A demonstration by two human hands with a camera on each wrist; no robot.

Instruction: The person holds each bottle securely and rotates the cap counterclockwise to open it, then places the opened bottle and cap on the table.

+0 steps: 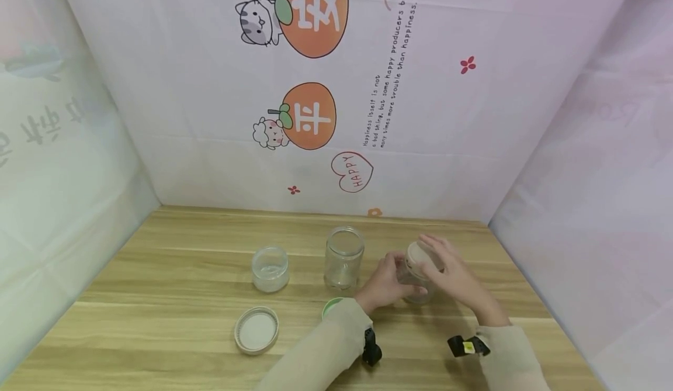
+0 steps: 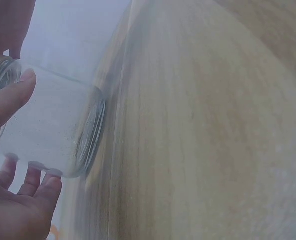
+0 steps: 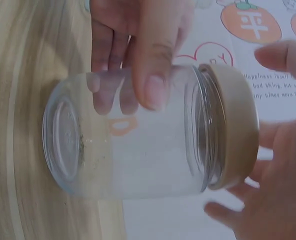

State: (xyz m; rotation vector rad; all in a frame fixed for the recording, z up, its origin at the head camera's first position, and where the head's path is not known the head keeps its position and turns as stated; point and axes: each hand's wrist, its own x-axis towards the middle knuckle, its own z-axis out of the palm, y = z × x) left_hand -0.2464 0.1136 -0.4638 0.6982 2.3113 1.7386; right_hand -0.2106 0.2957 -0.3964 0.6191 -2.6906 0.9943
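Observation:
On the right of the table stands a clear glass jar (image 3: 148, 150) with a beige lid (image 3: 240, 127) on its mouth. My left hand (image 1: 386, 284) grips the jar's body, thumb on one side and fingers on the other. Over the top, my right hand (image 1: 454, 271) has its thumb and fingers spread round the lid's edge. In the right wrist view the right thumb looks slightly off the rim; contact of the other fingers is partly hidden. A few dark specks show inside the jar near its base.
A taller open glass jar (image 1: 343, 259) stands left of my hands, with a short open jar (image 1: 270, 270) farther left. A loose round lid (image 1: 256, 331) lies inside-up nearer me. My left sleeve partly covers a green-rimmed item (image 1: 331, 305). Printed cloth walls surround the table.

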